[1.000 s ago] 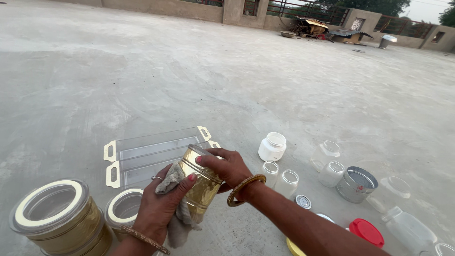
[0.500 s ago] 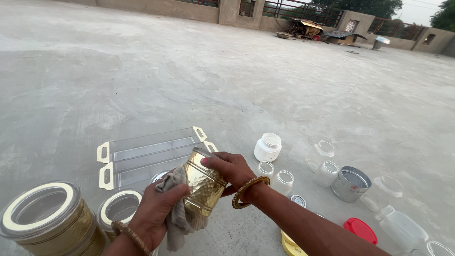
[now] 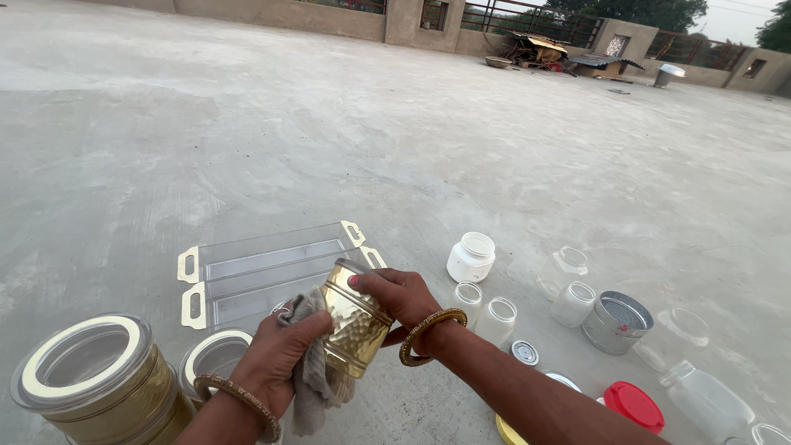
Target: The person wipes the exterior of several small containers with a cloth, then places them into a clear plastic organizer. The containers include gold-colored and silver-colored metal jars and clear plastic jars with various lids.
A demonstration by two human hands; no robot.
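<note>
A: Brass-coloured hammered tin (image 3: 356, 320), qty 1. Held tilted above the concrete floor (image 3: 247, 124), mid-frame, just in front of two clear trays (image 3: 247, 272) w/ cream handles.

B: Hands, state?

A: Right hand (image 3: 395, 295) is closed over the tin's upper side, bangle at wrist. Left hand (image 3: 276, 354) is closed on a grey cloth (image 3: 317, 375), which is pressed against the tin's lower side.

B: Step in hand?

A: Judged: the outer wall is being wiped. Next move, by judgement: the tin to be turned in the right-hand grip so an unwiped face is met by the cloth; grip to be kept firm, metal likely slick.

B: Other items?

A: Two gold-banded canisters w/ clear lids (image 3: 91, 371), near left. White jar (image 3: 471, 257), small clear jars (image 3: 498, 317), steel tin (image 3: 616, 321), red lid (image 3: 634, 405), all set apart on the right.
</note>
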